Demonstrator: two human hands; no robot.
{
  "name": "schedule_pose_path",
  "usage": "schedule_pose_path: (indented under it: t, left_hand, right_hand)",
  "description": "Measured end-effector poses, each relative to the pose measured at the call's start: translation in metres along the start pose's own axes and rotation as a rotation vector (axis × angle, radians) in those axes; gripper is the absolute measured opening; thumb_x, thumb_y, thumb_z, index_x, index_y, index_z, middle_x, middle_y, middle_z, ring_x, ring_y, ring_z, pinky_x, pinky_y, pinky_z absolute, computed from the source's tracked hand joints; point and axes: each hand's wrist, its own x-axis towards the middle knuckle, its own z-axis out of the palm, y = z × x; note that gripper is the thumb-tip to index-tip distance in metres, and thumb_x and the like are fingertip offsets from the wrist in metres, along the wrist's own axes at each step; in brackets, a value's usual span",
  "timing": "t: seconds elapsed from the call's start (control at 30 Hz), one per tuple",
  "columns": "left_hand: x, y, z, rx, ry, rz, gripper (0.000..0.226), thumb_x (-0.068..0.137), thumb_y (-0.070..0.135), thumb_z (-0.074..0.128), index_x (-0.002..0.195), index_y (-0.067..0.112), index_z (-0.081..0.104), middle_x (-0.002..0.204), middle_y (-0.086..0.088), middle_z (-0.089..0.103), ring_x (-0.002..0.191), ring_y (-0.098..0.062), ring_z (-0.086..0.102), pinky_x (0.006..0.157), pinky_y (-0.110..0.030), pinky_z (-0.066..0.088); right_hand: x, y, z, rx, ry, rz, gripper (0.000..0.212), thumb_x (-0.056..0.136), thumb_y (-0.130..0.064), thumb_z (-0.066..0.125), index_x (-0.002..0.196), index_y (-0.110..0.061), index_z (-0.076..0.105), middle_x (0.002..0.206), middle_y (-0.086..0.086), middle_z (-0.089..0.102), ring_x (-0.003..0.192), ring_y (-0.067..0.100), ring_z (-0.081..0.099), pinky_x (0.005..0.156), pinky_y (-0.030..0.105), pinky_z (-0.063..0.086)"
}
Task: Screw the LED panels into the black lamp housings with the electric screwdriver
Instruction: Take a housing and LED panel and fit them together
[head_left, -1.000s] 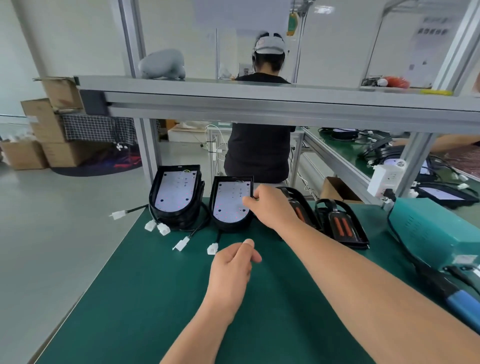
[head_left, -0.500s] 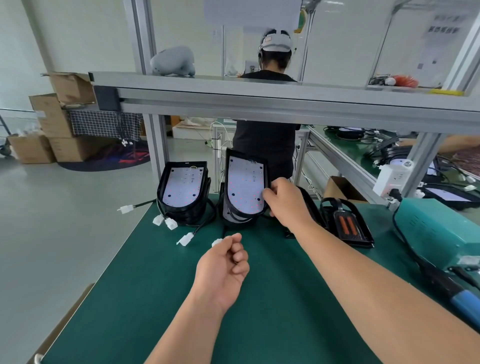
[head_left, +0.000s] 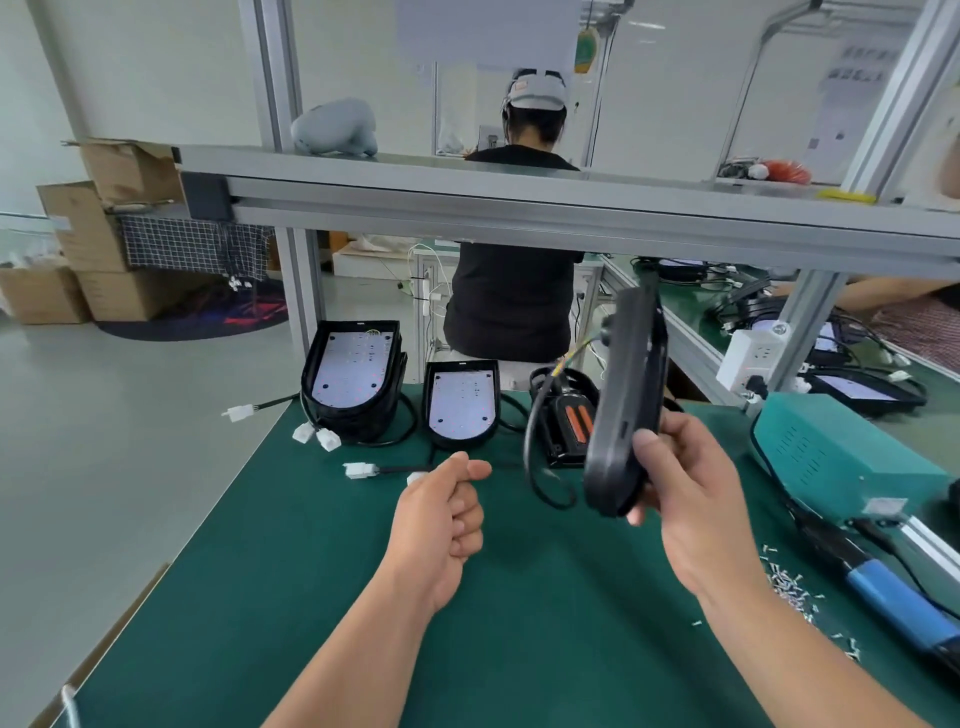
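Right hand (head_left: 691, 499) gripping a black lamp housing (head_left: 626, 410) by its lower end, fingers (head_left: 647, 452) curling round it, housing being held edge-on above the counter (head_left: 311, 571) — left hand (head_left: 441, 519) hovering beside it, fingers (head_left: 467, 525) curling into an empty fist, electric screwdriver (head_left: 893, 597) lying at far right.

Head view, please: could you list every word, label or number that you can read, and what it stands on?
No text is readable.
The wall notice: print too blurred.
The white sticker on the teal box: too small.
The yellow-green tag hanging overhead: blurred.
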Motion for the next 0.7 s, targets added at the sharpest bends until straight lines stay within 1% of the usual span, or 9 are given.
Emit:
schedule_pose_path:
  t: [0.1, 0.23, 0.3, 0.4, 0.47, 0.53, 0.6, 0.63, 0.7]
  left_hand:
    - [-0.002, -0.001, 0.003, 0.068, -0.025, 0.031, 0.031, 0.102, 0.034, 0.060, 0.108, 0.004, 0.066, 0.063, 0.004, 0.027, 0.051, -0.012, 0.021, 0.039, -0.023, 0.020]
    - [-0.010, 0.002, 0.010, 0.250, -0.178, 0.023, 0.049, 0.090, 0.055, 0.066, 0.101, 0.007, 0.073, 0.063, 0.003, 0.025, 0.051, -0.013, 0.018, 0.042, -0.022, 0.017]
    - [-0.014, 0.003, 0.012, 0.313, -0.266, -0.014, 0.061, 0.083, 0.065, 0.069, 0.102, 0.008, 0.076, 0.063, 0.003, 0.026, 0.051, -0.013, 0.018, 0.043, -0.021, 0.015]
    - [-0.017, 0.004, 0.012, 0.421, -0.338, -0.033, 0.073, 0.078, 0.076, 0.067, 0.104, 0.009, 0.079, 0.063, 0.002, 0.033, 0.048, -0.012, 0.024, 0.046, -0.019, 0.018]
    - [-0.018, 0.006, 0.009, 0.478, -0.345, -0.013, 0.081, 0.075, 0.078, 0.067, 0.110, 0.005, 0.077, 0.059, 0.008, 0.026, 0.047, -0.011, 0.019, 0.045, -0.019, 0.017]
    - [-0.017, 0.009, 0.006, 0.567, -0.367, 0.034, 0.087, 0.077, 0.078, 0.067, 0.116, 0.000, 0.072, 0.062, 0.009, 0.023, 0.052, -0.013, 0.017, 0.046, -0.022, 0.016]
    - [-0.018, 0.012, 0.003, 0.684, -0.405, 0.084, 0.082, 0.078, 0.078, 0.068, 0.111, 0.003, 0.072, 0.068, 0.002, 0.033, 0.060, -0.017, 0.023, 0.052, -0.026, 0.017]
    - [-0.019, 0.014, 0.003, 0.736, -0.416, 0.094, 0.074, 0.078, 0.075, 0.071, 0.108, 0.008, 0.074, 0.071, 0.000, 0.043, 0.064, -0.018, 0.029, 0.054, -0.027, 0.019]
    - [-0.020, 0.016, 0.003, 0.770, -0.417, 0.094, 0.047, 0.079, 0.059, 0.080, 0.105, 0.019, 0.080, 0.075, 0.004, 0.060, 0.067, -0.015, 0.042, 0.056, -0.025, 0.027]
  right_hand:
    - [-0.032, -0.007, -0.019, 0.061, 0.063, 0.086, 0.013, 0.106, -0.009, 0.061, 0.097, -0.014, 0.069, 0.073, 0.027, 0.065, 0.046, 0.032, 0.050, 0.039, 0.030, 0.042]
    - [-0.072, -0.010, -0.029, 0.106, 0.082, 0.319, 0.006, 0.102, 0.001, 0.058, 0.103, 0.007, 0.058, 0.071, 0.030, 0.063, 0.040, 0.029, 0.046, 0.036, 0.030, 0.040]
    - [-0.088, -0.013, -0.023, 0.149, 0.052, 0.460, 0.005, 0.100, 0.005, 0.058, 0.101, 0.006, 0.053, 0.068, 0.029, 0.060, 0.039, 0.029, 0.050, 0.033, 0.029, 0.043]
    - [-0.101, -0.018, -0.011, 0.201, -0.003, 0.608, 0.013, 0.098, 0.003, 0.064, 0.099, -0.001, 0.051, 0.070, 0.030, 0.062, 0.044, 0.032, 0.061, 0.035, 0.031, 0.051]
    - [-0.106, -0.017, -0.006, 0.207, -0.023, 0.662, 0.016, 0.097, 0.000, 0.067, 0.101, 0.000, 0.052, 0.076, 0.030, 0.066, 0.050, 0.034, 0.066, 0.039, 0.032, 0.055]
    - [-0.109, -0.016, -0.003, 0.208, -0.030, 0.709, 0.019, 0.097, -0.002, 0.069, 0.104, 0.002, 0.052, 0.082, 0.029, 0.071, 0.055, 0.035, 0.070, 0.043, 0.034, 0.058]
    - [-0.111, -0.014, -0.001, 0.227, -0.034, 0.756, 0.021, 0.098, -0.004, 0.070, 0.106, 0.002, 0.052, 0.085, 0.028, 0.073, 0.059, 0.036, 0.073, 0.045, 0.035, 0.060]
    - [-0.112, -0.013, 0.000, 0.245, -0.038, 0.773, 0.021, 0.098, -0.005, 0.070, 0.108, 0.002, 0.052, 0.085, 0.026, 0.074, 0.061, 0.038, 0.074, 0.046, 0.035, 0.060]
    - [-0.116, -0.011, 0.000, 0.281, -0.050, 0.797, 0.020, 0.099, -0.005, 0.069, 0.108, 0.002, 0.053, 0.083, 0.023, 0.073, 0.071, 0.044, 0.077, 0.047, 0.036, 0.061]
